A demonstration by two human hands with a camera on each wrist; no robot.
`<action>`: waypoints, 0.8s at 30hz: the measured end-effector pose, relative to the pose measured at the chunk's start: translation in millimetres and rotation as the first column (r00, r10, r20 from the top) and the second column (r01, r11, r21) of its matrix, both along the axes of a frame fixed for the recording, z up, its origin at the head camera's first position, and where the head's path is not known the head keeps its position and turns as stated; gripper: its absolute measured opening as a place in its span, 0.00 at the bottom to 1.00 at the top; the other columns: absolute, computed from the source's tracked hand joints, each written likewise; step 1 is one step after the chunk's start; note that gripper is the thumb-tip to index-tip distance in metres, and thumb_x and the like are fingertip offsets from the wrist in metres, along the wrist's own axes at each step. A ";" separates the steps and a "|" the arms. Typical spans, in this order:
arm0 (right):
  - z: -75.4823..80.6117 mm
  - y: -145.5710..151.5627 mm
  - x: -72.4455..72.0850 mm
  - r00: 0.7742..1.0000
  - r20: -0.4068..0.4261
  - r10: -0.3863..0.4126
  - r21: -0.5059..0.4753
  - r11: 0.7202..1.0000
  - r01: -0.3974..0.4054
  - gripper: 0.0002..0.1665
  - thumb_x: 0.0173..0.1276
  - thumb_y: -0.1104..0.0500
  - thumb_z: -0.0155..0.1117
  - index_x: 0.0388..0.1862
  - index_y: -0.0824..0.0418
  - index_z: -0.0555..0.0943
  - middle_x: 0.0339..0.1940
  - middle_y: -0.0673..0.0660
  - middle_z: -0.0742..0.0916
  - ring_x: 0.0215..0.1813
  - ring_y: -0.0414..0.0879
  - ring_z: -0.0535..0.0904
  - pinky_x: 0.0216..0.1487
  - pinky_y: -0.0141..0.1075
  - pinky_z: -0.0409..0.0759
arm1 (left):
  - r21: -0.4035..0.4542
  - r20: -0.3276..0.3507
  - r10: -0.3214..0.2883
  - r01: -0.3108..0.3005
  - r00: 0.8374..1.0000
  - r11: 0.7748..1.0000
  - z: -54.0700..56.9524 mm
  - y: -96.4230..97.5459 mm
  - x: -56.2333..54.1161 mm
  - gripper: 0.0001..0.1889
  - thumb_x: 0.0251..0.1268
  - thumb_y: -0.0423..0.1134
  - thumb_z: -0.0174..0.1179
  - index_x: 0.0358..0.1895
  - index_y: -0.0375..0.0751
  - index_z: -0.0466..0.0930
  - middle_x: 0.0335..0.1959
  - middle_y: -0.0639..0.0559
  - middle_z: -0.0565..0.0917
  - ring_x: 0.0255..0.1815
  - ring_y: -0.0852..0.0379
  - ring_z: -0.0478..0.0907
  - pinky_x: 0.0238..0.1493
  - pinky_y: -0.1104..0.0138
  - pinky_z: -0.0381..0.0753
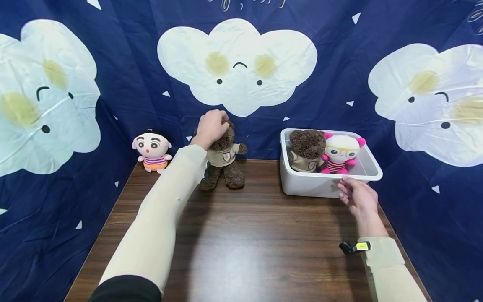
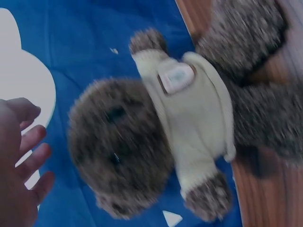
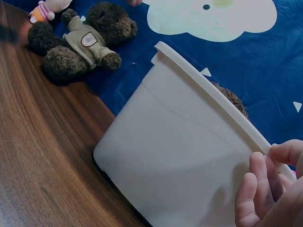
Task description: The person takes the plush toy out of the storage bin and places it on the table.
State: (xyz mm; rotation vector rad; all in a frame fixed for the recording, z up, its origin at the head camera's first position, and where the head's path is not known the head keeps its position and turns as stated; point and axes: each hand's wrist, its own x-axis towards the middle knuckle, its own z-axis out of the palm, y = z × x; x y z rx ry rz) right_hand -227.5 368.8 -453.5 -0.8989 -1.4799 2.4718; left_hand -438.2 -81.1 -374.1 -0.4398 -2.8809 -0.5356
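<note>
A brown teddy bear [image 1: 222, 157] in a beige sweater sits upright at the table's back edge, against the blue cloth. My left hand [image 1: 212, 126] is at the top of its head, overlapping it in the head view. From the left wrist, the fingers [image 2: 34, 161] of that hand show spread and loosely bent, apart from the bear's head [image 2: 118, 146]. On the right, my right hand [image 1: 358, 196] holds the front rim of a white plastic bin [image 1: 313, 186], its fingers [image 3: 258, 177] bent below the rim. Inside the bin sit another brown teddy bear [image 1: 307, 147] and a pink-and-white plush toy [image 1: 339, 153] with yellow glasses.
A plush doll [image 1: 152, 151] with black hair and a striped shirt sits at the table's back left corner. Dark blue cloth [image 1: 264, 130] with cloud faces hangs around the back and sides of the brown wooden table [image 1: 271, 235].
</note>
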 end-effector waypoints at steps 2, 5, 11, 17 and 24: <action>0.5 -0.6 -0.6 1.000 0.006 0.002 0.003 1.000 -0.002 0.08 0.69 0.63 0.71 0.28 0.55 0.86 0.24 0.51 0.91 0.27 0.40 0.89 0.21 0.34 0.82 | 0.023 0.014 -0.039 0.038 0.999 0.999 3.1 10.1 1.8 0.17 0.75 0.45 0.57 0.60 0.43 0.82 0.58 0.45 0.83 0.60 0.44 0.79 0.64 0.47 0.74; 1.0 -1.1 -0.9 1.000 0.019 -0.002 0.011 1.000 0.002 0.09 0.69 0.62 0.71 0.27 0.54 0.87 0.24 0.51 0.91 0.26 0.40 0.89 0.21 0.34 0.82 | 0.048 0.052 -0.113 0.111 0.992 0.993 6.1 28.5 5.6 0.22 0.72 0.49 0.59 0.63 0.44 0.80 0.63 0.46 0.80 0.64 0.45 0.77 0.66 0.48 0.74; 0.5 1.6 -0.7 1.000 0.021 -0.006 0.004 1.000 0.006 0.09 0.70 0.62 0.70 0.27 0.55 0.87 0.23 0.51 0.91 0.26 0.40 0.89 0.20 0.34 0.82 | 0.108 0.121 -0.241 0.229 0.963 0.967 8.4 72.7 13.6 0.30 0.70 0.56 0.63 0.69 0.46 0.74 0.70 0.46 0.74 0.69 0.46 0.72 0.69 0.52 0.72; -0.9 4.4 0.1 1.000 0.018 0.017 -0.011 1.000 -0.017 0.08 0.69 0.61 0.72 0.28 0.54 0.87 0.24 0.50 0.91 0.27 0.40 0.89 0.22 0.34 0.83 | 0.159 0.122 -0.334 0.314 0.935 0.936 3.1 117.5 15.0 0.31 0.67 0.55 0.66 0.70 0.48 0.73 0.69 0.44 0.75 0.70 0.48 0.71 0.70 0.54 0.71; 1.4 2.9 1.0 0.999 0.012 0.031 0.021 0.999 -0.031 0.08 0.69 0.61 0.71 0.29 0.54 0.86 0.24 0.49 0.91 0.28 0.39 0.89 0.23 0.33 0.83 | 0.152 0.181 -0.421 0.397 0.889 0.905 5.4 162.4 19.1 0.35 0.68 0.55 0.65 0.75 0.48 0.68 0.74 0.46 0.71 0.75 0.49 0.67 0.74 0.57 0.68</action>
